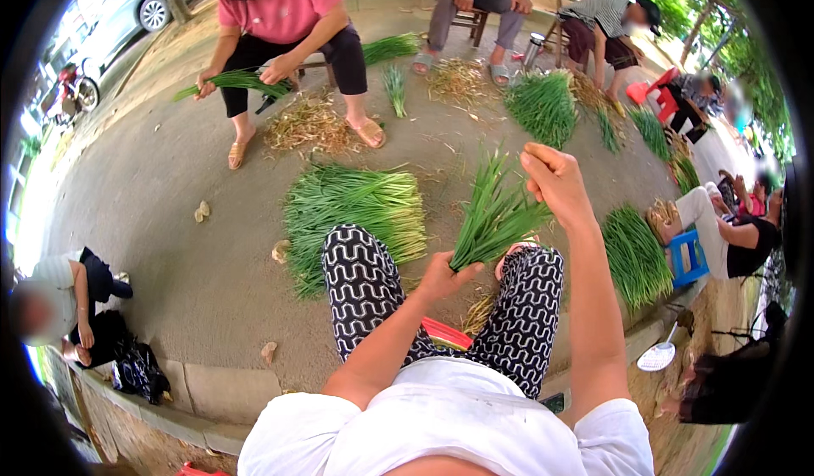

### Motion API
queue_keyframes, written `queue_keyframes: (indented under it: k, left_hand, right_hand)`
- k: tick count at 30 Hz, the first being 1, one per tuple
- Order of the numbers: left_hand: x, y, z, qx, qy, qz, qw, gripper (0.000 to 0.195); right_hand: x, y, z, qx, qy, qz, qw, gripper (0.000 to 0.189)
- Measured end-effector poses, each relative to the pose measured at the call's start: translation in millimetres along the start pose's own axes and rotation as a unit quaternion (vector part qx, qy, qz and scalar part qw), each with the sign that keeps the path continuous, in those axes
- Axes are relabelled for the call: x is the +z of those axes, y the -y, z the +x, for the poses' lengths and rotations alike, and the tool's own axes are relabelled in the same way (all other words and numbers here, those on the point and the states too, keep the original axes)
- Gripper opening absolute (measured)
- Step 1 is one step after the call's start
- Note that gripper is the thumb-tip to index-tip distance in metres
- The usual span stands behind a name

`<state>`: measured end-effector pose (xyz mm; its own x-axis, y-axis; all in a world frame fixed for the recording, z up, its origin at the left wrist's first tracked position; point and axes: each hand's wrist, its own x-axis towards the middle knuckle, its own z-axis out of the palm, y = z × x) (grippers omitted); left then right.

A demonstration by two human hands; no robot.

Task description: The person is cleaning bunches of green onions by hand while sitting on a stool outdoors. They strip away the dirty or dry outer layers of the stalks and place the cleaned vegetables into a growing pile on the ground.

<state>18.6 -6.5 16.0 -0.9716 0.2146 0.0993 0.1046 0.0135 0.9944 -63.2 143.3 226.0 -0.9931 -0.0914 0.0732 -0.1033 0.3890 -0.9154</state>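
My left hand (445,277) grips the lower end of a bunch of green chives or thin scallions (489,212), whose leaves fan out away from me above my lap. Raised beyond the bunch's right side is my right hand (556,180). Its fingers are curled in against the thumb, and I see no stalk between them. A large pile of the same greens (356,212) lies on the pavement before my left knee, pale ends towards the right. Dry trimmed leaves (478,314) lie between my legs, close to a red-edged thing (448,333) that is partly hidden.
Across from me a seated person (280,5) holds greens (245,80) over a heap of dry trimmings (311,123). More piles lie ahead (544,107) and right (633,256), near a blue stool (688,258). A curb (229,390) runs behind me; a black plastic bag (140,371) sits left.
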Motion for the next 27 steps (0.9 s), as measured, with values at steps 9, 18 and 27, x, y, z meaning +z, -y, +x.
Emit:
queue_keyframes:
  k: [9, 18, 27]
  left_hand:
    - [-7.8, -5.9, 1.2, 0.035, -0.001, -0.002, 0.999, 0.021]
    - [-7.0, -18.3, -13.2, 0.076, -0.033, 0.015, 0.996, 0.018]
    - [1.5, 19.1, -11.0, 0.115, -0.069, 0.059, 0.989, 0.025]
  right_hand:
    - [13.8, -14.6, 27.3, -0.051, 0.102, -0.176, 0.978, 0.030]
    - [19.8, -23.6, 17.4, -0.050, 0.067, -0.076, 0.994, 0.029]
    - [64.9, -27.8, 4.5, 0.111, 0.062, 0.201, 0.971, 0.019]
